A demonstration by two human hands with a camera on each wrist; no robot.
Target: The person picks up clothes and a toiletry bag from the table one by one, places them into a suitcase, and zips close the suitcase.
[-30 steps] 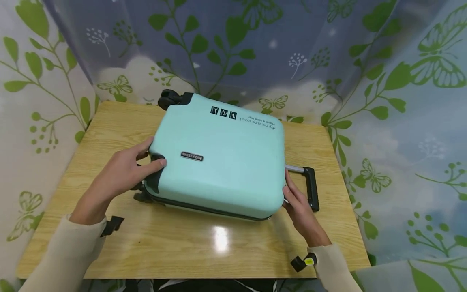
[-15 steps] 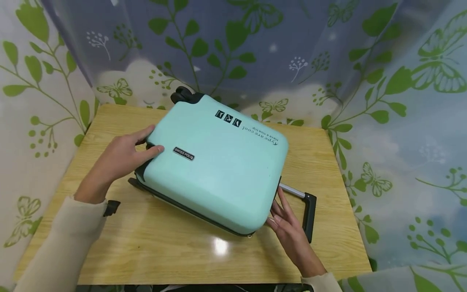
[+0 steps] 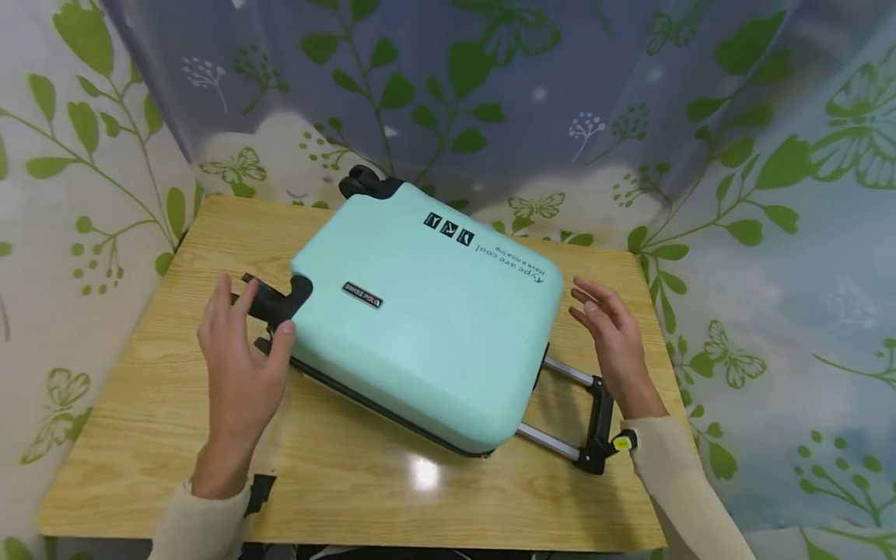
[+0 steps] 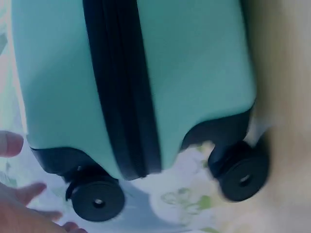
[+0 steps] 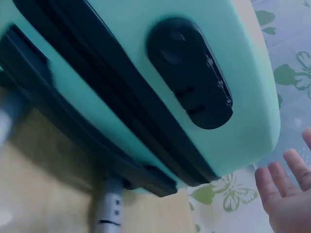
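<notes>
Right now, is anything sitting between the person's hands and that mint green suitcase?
Nothing visible does. The left hand already touches the suitcase at its near wheel corner. The right hand hovers open beside the far edge, with only bare table and air between; the pull handle lies below it.

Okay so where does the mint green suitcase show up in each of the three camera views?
Head view: the suitcase lies flat in the middle of the wooden table, between the two hands.
Left wrist view: its wheel end fills the upper frame, two black wheels below.
Right wrist view: its side crosses the top, bearing a black lock.
Shared landmark: the black zipper band round the shell, seen in all three.
</notes>
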